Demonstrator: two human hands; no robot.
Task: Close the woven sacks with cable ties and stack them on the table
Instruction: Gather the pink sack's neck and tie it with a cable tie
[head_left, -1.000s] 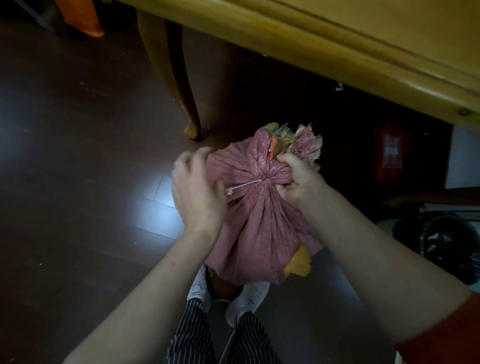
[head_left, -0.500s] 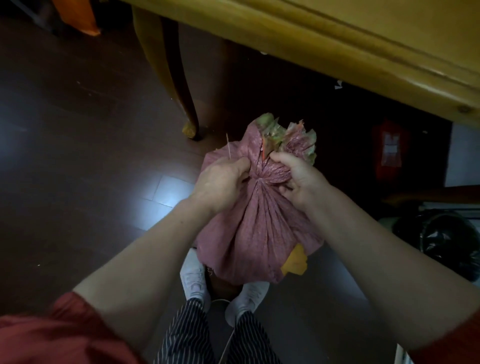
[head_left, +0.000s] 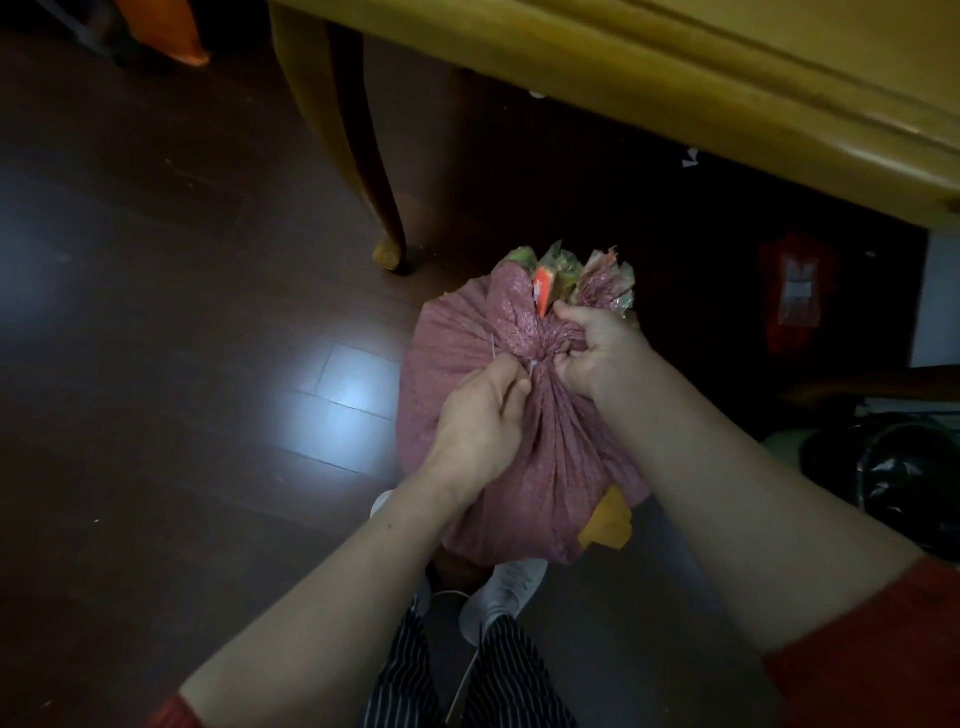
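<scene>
One pinkish woven plastic sack (head_left: 524, 457) sat below the near edge of the yellow wooden table (head_left: 727, 88). Its thin pale cable tie (head_left: 531, 367) ran left from the gathered neck, pinched by the left hand (head_left: 480, 415) — the right hand (head_left: 597, 353) gripped the neck's right side.

White shoes (head_left: 506, 587) under striped trousers (head_left: 415, 680) stand on a dark wooden floor (head_left: 156, 322), a black bag (head_left: 898, 467) off right.

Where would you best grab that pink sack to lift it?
At the gathered neck, from above. The pink sack stands upright, its fabric bunched into a narrow waist there under the flared mouth; the body below bulges too wide for a hand. The right hand grips just there, while the left hand pinches the cable tie.
</scene>
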